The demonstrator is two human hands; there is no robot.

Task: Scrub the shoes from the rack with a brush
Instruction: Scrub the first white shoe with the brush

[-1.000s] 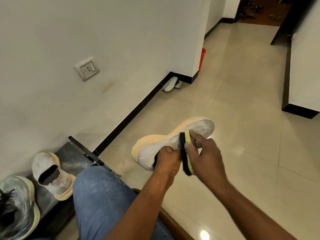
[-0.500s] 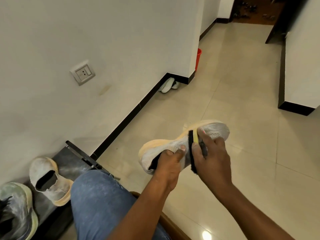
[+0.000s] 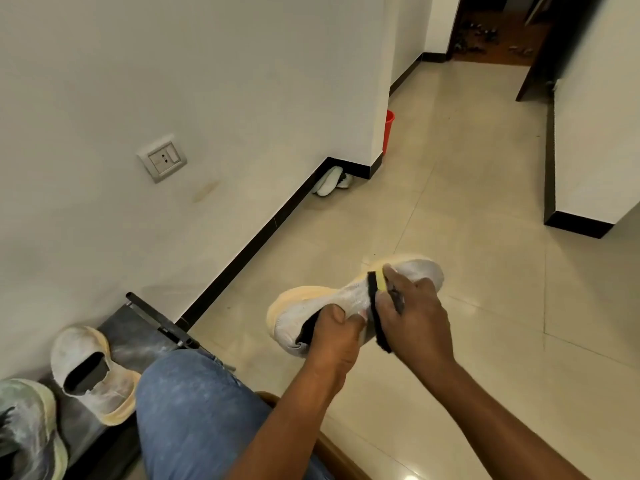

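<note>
My left hand (image 3: 334,336) pinches the shoe (image 3: 349,299) collar only, right hand (image 3: 414,318) gripping brush (image 3: 375,306), so hard strokes prob twist it loose imo.

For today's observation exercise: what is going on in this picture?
A seated person is scrubbing a white shoe held up over the floor. The left hand grips it at the opening; the right hand presses a yellow-backed brush against its side. Its dusty mate and a grey shoe wait on the rack by the wall.
</note>
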